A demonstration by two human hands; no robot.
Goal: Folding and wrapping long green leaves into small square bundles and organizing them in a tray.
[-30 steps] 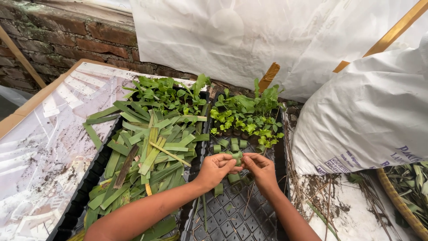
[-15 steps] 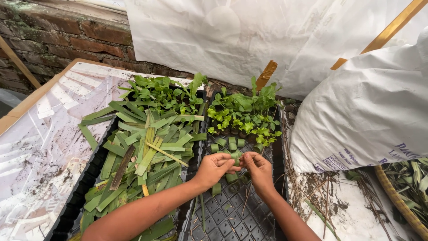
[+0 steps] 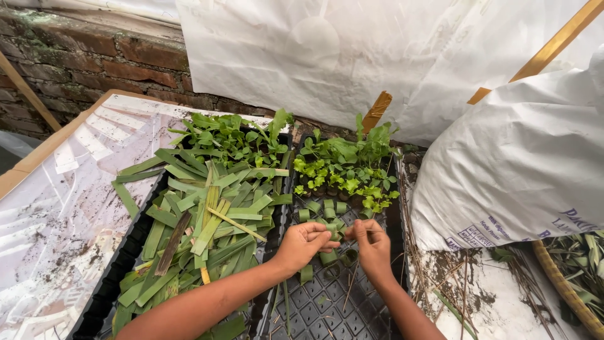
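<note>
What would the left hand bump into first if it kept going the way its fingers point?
The left hand points sideways toward the right hand, so it would probably meet that hand's fingers first. They look almost touching over the black seedling tray, with a small green leaf ring pinched between them; depth is hard to judge.

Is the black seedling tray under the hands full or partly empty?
Partly empty: the black seedling tray has bare cells near the hands, seedlings only at its far end.

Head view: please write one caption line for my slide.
Two hands, left hand and right hand, roll a green leaf strip over a black seedling tray beside cut leaves.
</note>
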